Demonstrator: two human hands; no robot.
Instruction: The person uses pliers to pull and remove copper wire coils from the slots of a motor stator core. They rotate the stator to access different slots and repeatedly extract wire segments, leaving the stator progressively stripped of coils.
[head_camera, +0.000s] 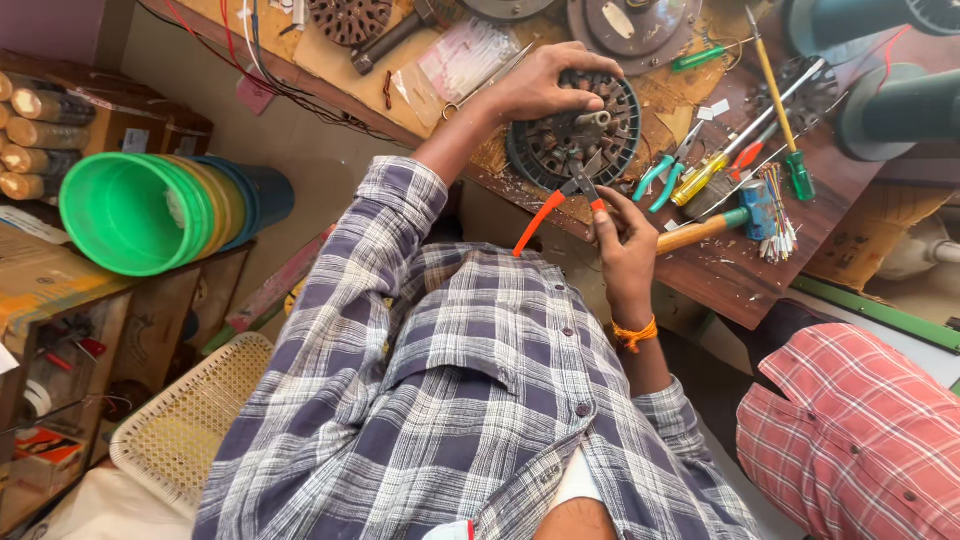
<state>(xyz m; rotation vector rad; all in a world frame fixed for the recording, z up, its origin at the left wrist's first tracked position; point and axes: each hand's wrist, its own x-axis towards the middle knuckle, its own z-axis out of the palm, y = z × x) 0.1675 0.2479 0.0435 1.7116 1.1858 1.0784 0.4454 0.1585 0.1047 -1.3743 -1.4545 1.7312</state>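
Nearest: the person's own blue-and-white checked shirt (450, 380), filling the lower middle of the view.

Far left, low down: a stack of plastic tubs (130, 210) lying on its side, a green one outermost. Below it, a woven cane seat (180, 420).

Left hand (545, 85): reaches up over the edge of the wooden workbench (730, 270) and lies spread across the top of a round, dark motor core (610, 135), fingers curled over its far rim, gripping it. The core sits flat on the bench near the front edge, slots and windings facing up.

Pliers (545, 215), orange-handled: nose down on the near part of the core, about at the windings. Whether the nose grips a wire is too small to tell.

Right hand (625, 250): closed round one plier handle, just beside the core's near rim; the other handle sticks out free to the left. An orange thread (635, 335) circles that wrist.

Judgement: the step in hand looks like working a wire at the core's near edge. Any pull or snip there calls for the left hand to stop the core from turning, and for a small, square squeeze.

Right of the core: a scatter of screwdrivers (700, 180), a wooden-handled hammer (700, 232), a bundle of coloured wires (775, 215).

Far right: a second person's red checked sleeve (860, 430), well apart from the work.
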